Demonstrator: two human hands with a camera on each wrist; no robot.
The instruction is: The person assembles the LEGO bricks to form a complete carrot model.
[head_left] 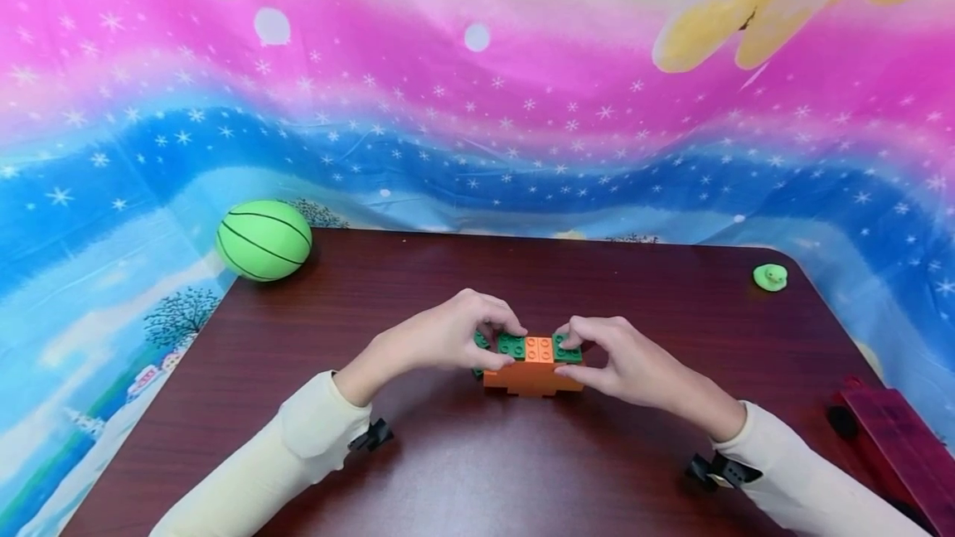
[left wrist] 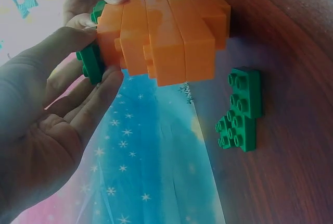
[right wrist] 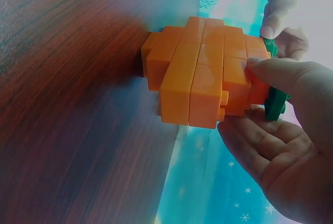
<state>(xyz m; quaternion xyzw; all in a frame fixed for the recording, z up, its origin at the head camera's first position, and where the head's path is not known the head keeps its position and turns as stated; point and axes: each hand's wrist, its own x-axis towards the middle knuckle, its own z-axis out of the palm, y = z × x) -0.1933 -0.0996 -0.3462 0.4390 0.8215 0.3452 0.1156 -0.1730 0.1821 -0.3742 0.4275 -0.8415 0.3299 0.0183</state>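
A stepped build of orange toy bricks (head_left: 531, 379) stands on the table, several layers high and narrower at the bottom. On its top sit a left green brick (head_left: 511, 345) and a right green brick (head_left: 569, 348), with orange studs showing between them. My left hand (head_left: 466, 334) pinches the left green brick, thumb in front and fingers behind. My right hand (head_left: 622, 359) grips the right green brick the same way, its thumb reaching onto the orange bricks (right wrist: 208, 78). Loose green bricks (left wrist: 244, 109) lie beside the build, partly hidden by my left hand in the head view.
A green ball (head_left: 264, 240) sits at the table's back left corner. A small green toy duck (head_left: 770, 277) is near the back right corner. A dark red wheeled toy (head_left: 899, 446) stands at the right edge. A patterned cloth (head_left: 477, 106) hangs behind the table.
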